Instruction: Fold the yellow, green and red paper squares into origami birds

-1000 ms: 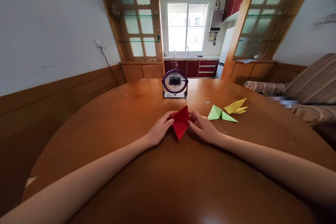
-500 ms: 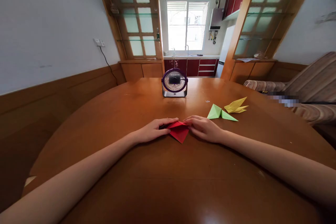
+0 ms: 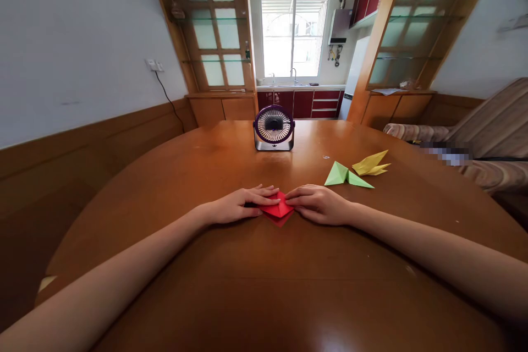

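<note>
Left hand: left hand (image 3: 237, 206) lies flat, palm down, fingers stretched out and pressing on the left edge of the red paper (image 3: 279, 210). Not pinching, just holding it down.
Right hand: right hand (image 3: 317, 204) does the same from the other side, fingers flat on the paper's right edge, tips almost meeting the left hand's.
Red paper: folded into a small pointy shape, lying flat on the wooden table (image 3: 256, 286), squeezed right between both sets of fingertips. Its lower point sticks out toward the person.
Green origami: green folded piece (image 3: 345, 176) sits just past the right hand, off to its right, not touching it.
Yellow origami: yellow folded piece (image 3: 371, 164) lies just beyond the green one, further from the hands.
Fan: little purple desk fan (image 3: 273, 128) stands upright straight ahead of the fingertips, well apart from them.
</note>
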`<state>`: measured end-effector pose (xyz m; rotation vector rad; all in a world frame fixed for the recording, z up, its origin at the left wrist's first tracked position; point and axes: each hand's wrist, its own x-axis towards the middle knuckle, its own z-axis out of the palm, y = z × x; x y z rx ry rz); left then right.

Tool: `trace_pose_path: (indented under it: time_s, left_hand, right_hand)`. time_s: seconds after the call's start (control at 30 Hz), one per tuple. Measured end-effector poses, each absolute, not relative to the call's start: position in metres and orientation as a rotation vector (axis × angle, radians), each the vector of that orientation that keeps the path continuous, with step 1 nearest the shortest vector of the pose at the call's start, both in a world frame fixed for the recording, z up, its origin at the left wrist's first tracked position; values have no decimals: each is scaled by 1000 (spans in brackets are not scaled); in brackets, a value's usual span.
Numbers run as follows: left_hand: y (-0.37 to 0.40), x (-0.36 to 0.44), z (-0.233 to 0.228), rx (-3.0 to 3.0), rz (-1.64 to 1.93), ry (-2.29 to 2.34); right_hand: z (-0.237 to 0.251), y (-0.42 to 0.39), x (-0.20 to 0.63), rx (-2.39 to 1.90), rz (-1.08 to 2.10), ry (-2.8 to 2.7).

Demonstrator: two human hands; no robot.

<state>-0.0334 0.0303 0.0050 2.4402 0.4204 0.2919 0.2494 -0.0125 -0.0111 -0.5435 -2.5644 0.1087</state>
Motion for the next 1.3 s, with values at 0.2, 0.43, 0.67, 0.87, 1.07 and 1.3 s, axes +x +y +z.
trace_pose_path:
  time_s: [0.2, 0.43, 0.67, 0.87, 1.07, 1.3]
  left_hand:
    - [21, -29, 10, 2532, 263, 431]
    - [16, -29, 7, 2513, 278, 411]
    - [20, -27, 2, 2458, 296, 473]
    - [20, -24, -2, 2508, 347, 575]
    - [21, -22, -5, 2666, 276, 652]
    - [19, -22, -1, 2711, 218, 771]
  right_hand:
    - [-9, -13, 249, -526, 48, -2616]
    - [-10, -13, 248, -478, -55, -2626]
    - [-9, -25, 239, -323, -57, -2654]
    - [-7, -29, 234, -325, -32, -2686]
    - [-6, -28, 234, -319, -14, -2696]
    - [-4, -30, 235, -311, -17, -2752]
